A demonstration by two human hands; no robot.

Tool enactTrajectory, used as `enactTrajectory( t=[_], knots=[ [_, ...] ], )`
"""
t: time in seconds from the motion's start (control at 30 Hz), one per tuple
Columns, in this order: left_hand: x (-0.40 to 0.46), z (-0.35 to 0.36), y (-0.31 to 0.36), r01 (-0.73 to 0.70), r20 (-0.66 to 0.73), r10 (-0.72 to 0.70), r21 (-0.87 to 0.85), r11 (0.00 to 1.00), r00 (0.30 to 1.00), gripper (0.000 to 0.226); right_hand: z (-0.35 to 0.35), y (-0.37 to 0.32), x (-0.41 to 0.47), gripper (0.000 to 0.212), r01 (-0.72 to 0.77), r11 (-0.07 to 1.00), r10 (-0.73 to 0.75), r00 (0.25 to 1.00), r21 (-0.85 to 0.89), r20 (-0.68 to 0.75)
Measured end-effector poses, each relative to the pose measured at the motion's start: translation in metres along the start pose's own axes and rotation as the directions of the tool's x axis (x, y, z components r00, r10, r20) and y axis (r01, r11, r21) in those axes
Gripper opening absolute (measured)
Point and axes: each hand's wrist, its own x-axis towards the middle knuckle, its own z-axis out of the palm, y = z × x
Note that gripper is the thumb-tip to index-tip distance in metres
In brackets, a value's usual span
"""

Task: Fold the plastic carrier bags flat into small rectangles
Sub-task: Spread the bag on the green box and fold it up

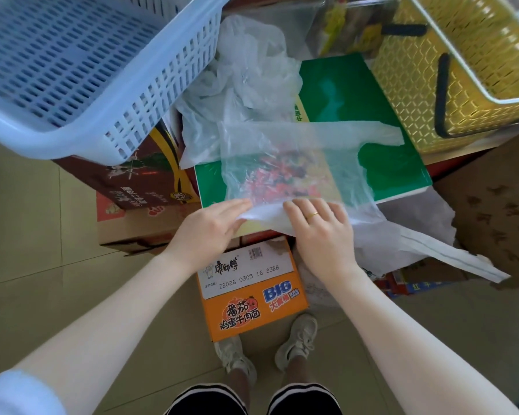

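**Thin clear bag spread flat, near edge under both hands**

The bag (294, 163) is thin, see-through film lying spread on a green box (357, 94), its handles trailing right toward the far edge. Its near edge sits at the front lip of the box, where a fold of film is bunched white between the hands. I judge it nearly weightless, limp and slippery: it will hold no shape of its own, trap air, and slide or spring open once released. Each fold likely needs pressing flat and smoothing outward, with hold taken at edges and corners, not the middle.

The left hand (213, 226) lies with fingers straight and close together, tips touching the bunched edge; whether the thumb pinches film beneath I cannot tell. The right hand (321, 232), wearing a ring (311, 216), rests palm-down on the same edge, fingers slightly bent and pressing, gripping nothing that shows.

Behind the bag lies a crumpled heap of more bags (246, 73); another white bag (426, 244) hangs off the right. A blue basket (81, 64) sits upper left, a yellow basket (462, 70) upper right, and an orange carton (252, 298) stands on the floor below.
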Motion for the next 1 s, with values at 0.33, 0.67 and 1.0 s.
enactTrajectory(
  t=[0.33, 0.67, 1.0],
  knots=[
    [-0.013, 0.012, -0.037, -0.166, 0.184, 0.129, 0.202, 0.965, 0.974, 0.045, -0.006, 0.074, -0.032, 0.052, -0.187, 0.981, 0.189, 0.886, -0.046, 0.424],
    [0.005, 0.035, -0.004, -0.001, 0.315, -0.169, 0.475, 0.880, 0.934, 0.088, 0.003, 0.039, -0.056, 0.087, -0.284, 0.959, 0.201, 0.676, -0.001, 0.709],
    [0.005, 0.025, 0.010, -0.250, 0.091, 0.233, 0.297, 0.922, 0.968, 0.044, 0.025, -0.023, -0.026, 0.057, -0.117, 0.992, 0.100, 0.963, 0.052, 0.251]
  ],
)
